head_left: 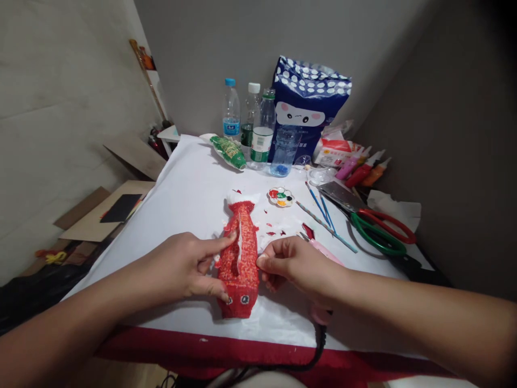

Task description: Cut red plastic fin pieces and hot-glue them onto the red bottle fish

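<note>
A red fish craft [248,248] with a glittery body, a white-edged back fin and two painted eyes lies on the white table cover, its head toward me. My left hand [197,264] holds it from the left, thumb by the eyes and index finger on its back. At the fish's right side, my right hand [288,261] is closed in a pinch; a small pale bit shows at its fingertips, too hidden to name. Behind that hand lies a pink corded tool [323,250], partly covered by it. Red scraps [271,233] are scattered beyond the fish.
Farther back are a paint palette [280,197], brushes [327,221], large scissors [375,231] and a green fish craft [228,152]. Bottles [263,134], a cup [283,153], a blue bag [311,102] and paint tubes [365,167] line the back. A black cord [321,345] crosses the front edge.
</note>
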Demonstrator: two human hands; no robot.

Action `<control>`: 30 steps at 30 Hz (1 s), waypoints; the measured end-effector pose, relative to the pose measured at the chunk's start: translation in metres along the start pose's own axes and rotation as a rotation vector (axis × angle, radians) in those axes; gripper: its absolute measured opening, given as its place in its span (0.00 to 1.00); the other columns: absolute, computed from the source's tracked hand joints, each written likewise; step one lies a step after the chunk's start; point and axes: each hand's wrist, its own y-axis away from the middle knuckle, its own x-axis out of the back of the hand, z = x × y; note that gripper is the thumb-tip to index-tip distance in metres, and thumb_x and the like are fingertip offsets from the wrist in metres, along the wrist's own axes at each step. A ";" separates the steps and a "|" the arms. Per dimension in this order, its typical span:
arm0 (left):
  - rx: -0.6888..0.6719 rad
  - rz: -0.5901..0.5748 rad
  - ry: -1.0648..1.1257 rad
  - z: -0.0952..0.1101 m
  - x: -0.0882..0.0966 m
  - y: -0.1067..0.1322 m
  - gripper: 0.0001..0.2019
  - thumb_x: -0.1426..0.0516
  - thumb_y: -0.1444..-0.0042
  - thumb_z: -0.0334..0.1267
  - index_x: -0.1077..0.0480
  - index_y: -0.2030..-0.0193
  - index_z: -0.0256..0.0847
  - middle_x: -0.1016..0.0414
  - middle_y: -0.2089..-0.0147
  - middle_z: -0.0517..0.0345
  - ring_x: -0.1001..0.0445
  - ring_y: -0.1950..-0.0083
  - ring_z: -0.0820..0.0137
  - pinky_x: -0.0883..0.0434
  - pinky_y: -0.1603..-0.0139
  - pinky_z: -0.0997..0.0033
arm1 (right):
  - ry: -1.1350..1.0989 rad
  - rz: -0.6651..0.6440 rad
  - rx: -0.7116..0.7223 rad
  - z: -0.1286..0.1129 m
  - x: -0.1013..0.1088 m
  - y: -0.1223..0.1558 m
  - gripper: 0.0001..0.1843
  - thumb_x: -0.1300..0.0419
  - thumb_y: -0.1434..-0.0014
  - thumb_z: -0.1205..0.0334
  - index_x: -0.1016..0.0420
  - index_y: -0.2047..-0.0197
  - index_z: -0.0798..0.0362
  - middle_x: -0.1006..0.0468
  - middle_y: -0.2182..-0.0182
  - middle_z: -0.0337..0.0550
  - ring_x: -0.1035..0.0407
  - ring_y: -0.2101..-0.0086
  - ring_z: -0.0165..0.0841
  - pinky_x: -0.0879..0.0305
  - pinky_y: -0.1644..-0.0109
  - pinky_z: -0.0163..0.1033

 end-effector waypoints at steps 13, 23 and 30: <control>-0.011 -0.002 -0.005 0.000 0.001 0.001 0.40 0.39 0.52 0.57 0.39 0.35 0.42 0.49 0.81 0.72 0.48 0.78 0.76 0.49 0.77 0.78 | 0.000 -0.025 0.037 0.001 0.001 -0.001 0.10 0.40 0.47 0.64 0.33 0.78 0.54 0.30 0.83 0.35 0.37 0.81 0.26 0.40 0.73 0.33; -0.015 -0.012 -0.013 0.001 0.002 -0.001 0.39 0.39 0.51 0.57 0.39 0.35 0.42 0.47 0.80 0.72 0.47 0.78 0.76 0.48 0.77 0.77 | -0.020 -0.028 0.035 -0.001 -0.001 0.000 0.12 0.41 0.45 0.66 0.33 0.79 0.54 0.31 0.84 0.35 0.37 0.81 0.26 0.40 0.73 0.33; -0.022 -0.006 -0.032 0.002 0.001 -0.001 0.38 0.39 0.52 0.57 0.38 0.36 0.42 0.47 0.80 0.71 0.47 0.78 0.76 0.49 0.76 0.77 | -0.051 -0.021 0.037 -0.002 -0.003 0.001 0.12 0.41 0.45 0.67 0.33 0.79 0.54 0.31 0.84 0.34 0.37 0.81 0.26 0.40 0.74 0.32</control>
